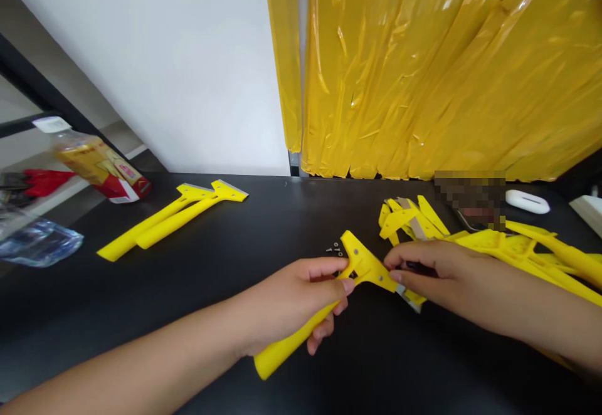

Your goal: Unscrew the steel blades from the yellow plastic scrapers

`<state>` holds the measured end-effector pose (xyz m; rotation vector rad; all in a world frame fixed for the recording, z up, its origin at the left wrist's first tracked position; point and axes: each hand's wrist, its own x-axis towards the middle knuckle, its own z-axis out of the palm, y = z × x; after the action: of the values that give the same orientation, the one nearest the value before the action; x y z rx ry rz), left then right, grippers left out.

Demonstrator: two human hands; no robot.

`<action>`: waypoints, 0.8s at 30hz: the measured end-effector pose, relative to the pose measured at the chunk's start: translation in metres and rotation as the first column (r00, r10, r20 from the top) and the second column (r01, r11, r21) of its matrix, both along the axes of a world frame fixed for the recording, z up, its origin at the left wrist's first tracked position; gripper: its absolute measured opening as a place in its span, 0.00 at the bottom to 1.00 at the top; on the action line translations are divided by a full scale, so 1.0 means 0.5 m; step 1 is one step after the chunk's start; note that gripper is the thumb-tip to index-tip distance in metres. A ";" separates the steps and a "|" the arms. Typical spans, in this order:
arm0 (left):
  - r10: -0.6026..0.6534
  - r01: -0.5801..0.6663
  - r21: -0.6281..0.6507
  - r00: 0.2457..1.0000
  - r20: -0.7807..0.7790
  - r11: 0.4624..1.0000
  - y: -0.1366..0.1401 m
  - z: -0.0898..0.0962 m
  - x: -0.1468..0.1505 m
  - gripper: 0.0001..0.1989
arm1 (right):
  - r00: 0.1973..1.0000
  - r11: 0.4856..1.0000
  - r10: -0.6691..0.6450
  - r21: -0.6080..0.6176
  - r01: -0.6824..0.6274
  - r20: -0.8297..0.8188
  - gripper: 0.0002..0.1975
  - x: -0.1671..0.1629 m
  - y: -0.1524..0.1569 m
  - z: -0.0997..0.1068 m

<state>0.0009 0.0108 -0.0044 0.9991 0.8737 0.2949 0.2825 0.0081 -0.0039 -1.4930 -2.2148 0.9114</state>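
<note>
My left hand [301,302] is wrapped round the handle of a yellow scraper [301,340], its thumb near the neck. The scraper's flat head, with two metal screws in it, points up and to the right. My right hand [433,274] pinches at the head's right edge; what lies between thumb and forefinger is hidden. Just below those fingertips shows a grey metal blade [408,299] beside a bit of yellow plastic. A few small screws and nuts [335,249] lie on the black table behind the scraper head.
Two yellow scrapers [188,211] lie together at the left. Yellow scraper parts [414,217] are heaped at the right, some under my right forearm. Behind them are a white case [527,202] and a blurred-out dark object. A drink bottle [101,164] and clear plastic [37,239] stand far left.
</note>
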 end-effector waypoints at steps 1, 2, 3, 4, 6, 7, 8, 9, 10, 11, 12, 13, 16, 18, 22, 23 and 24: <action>0.003 -0.003 -0.005 1.000 0.003 1.000 0.000 0.002 -0.001 0.12 | 1.000 1.000 0.013 -0.025 -0.013 -0.012 0.10 0.003 0.001 0.001; 0.003 -0.003 -0.017 1.000 0.007 1.000 0.001 0.003 -0.003 0.12 | 1.000 0.998 0.023 -0.057 -0.024 -0.016 0.10 0.005 0.002 0.002; 0.002 -0.001 -0.033 1.000 0.016 0.999 0.002 0.005 -0.005 0.12 | 1.000 0.995 0.026 -0.097 -0.027 -0.013 0.11 0.008 0.004 0.004; -0.003 0.005 -0.053 1.000 0.029 0.999 0.004 0.007 -0.007 0.12 | 1.000 0.990 0.025 -0.140 -0.025 -0.005 0.11 0.011 0.005 0.006; -0.013 0.018 -0.092 0.998 0.057 0.996 0.008 0.011 -0.013 0.12 | 1.000 0.977 0.011 -0.214 -0.009 0.007 0.13 0.017 0.009 0.012; -0.015 0.023 -0.107 0.997 0.070 0.994 0.010 0.012 -0.015 0.12 | 1.000 0.971 0.004 -0.237 -0.004 0.002 0.14 0.020 0.011 0.015; -0.014 0.023 -0.118 0.997 0.080 0.993 0.013 0.014 -0.017 0.12 | 1.000 0.968 0.001 -0.250 -0.004 -0.010 0.15 0.022 0.014 0.018; -0.010 0.021 -0.126 0.996 0.087 0.992 0.014 0.015 -0.018 0.12 | 1.000 0.968 -0.003 -0.249 -0.004 -0.028 0.16 0.024 0.016 0.021; -0.005 0.017 -0.130 0.996 0.092 0.991 0.016 0.015 -0.019 0.12 | 0.999 0.971 -0.012 -0.238 0.001 -0.047 0.18 0.026 0.019 0.023; 0.003 0.009 -0.130 0.995 0.096 0.991 0.017 0.016 -0.020 0.13 | 0.997 0.976 -0.030 -0.217 0.015 -0.065 0.19 0.028 0.021 0.025; 0.014 -0.001 -0.129 0.995 0.097 0.992 0.017 0.016 -0.020 0.13 | 0.995 0.981 -0.058 -0.187 0.042 -0.082 0.20 0.028 0.023 0.026; 0.026 -0.013 -0.128 0.995 0.098 0.992 0.018 0.016 -0.020 0.13 | 0.991 0.985 -0.093 -0.151 0.078 -0.097 0.21 0.028 0.025 0.027; 0.051 -0.039 -0.116 0.994 0.099 0.993 0.019 0.016 -0.021 0.13 | 0.963 0.976 -0.216 -0.035 0.213 -0.160 0.22 0.022 0.026 0.029; 0.062 -0.053 -0.090 0.993 0.097 0.995 0.021 0.016 -0.023 0.13 | 0.939 0.958 -0.275 0.027 0.286 -0.206 0.21 0.014 0.024 0.032; 0.132 -0.135 0.040 0.989 0.066 0.990 0.023 0.022 -0.025 0.14 | 0.930 0.929 -0.324 0.129 0.348 -0.173 0.22 0.010 0.020 0.037; 0.146 -0.150 0.092 0.988 0.054 0.984 0.023 0.023 -0.024 0.14 | 0.930 0.919 -0.344 0.159 0.361 -0.127 0.23 0.015 0.021 0.036; 0.159 -0.162 0.152 0.987 0.036 0.975 0.023 0.024 -0.022 0.15 | 0.926 0.906 -0.370 0.193 0.377 -0.072 0.22 0.022 0.023 0.033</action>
<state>-0.0102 0.0222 0.0075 1.0681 0.9222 0.5175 0.2937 0.0195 0.0125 -1.7041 -1.8373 0.5633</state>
